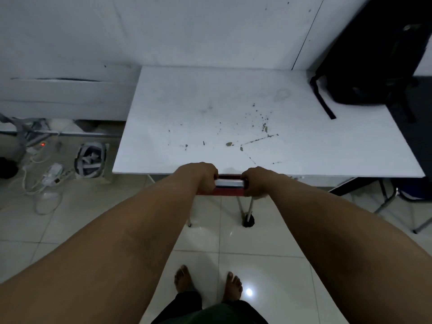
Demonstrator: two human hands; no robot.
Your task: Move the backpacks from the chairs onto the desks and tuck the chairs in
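White surface (pixel 233 113): scuffed, flecked near its front edge. Black backpack (pixel 374 73): on the surface's far right corner, one strap trailing forward. Red chair (pixel 230 188): backrest at the front edge, seat hidden underneath. Left hand (pixel 201 175), right hand (pixel 256 181): fingers curled around the backrest top.

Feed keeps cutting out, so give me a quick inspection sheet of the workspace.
Surface: white desk, stained and chipped.
Job's things: black backpack on the desk's far right; red chair mostly under the desk.
Clutter: helmet-like object on the floor, left.
Grippers: left hand and right hand grip the chair's top rail.
Cables: power strip and cords on the floor, left.
Surroundings: white wall, tiled floor, another chair's frame at right.
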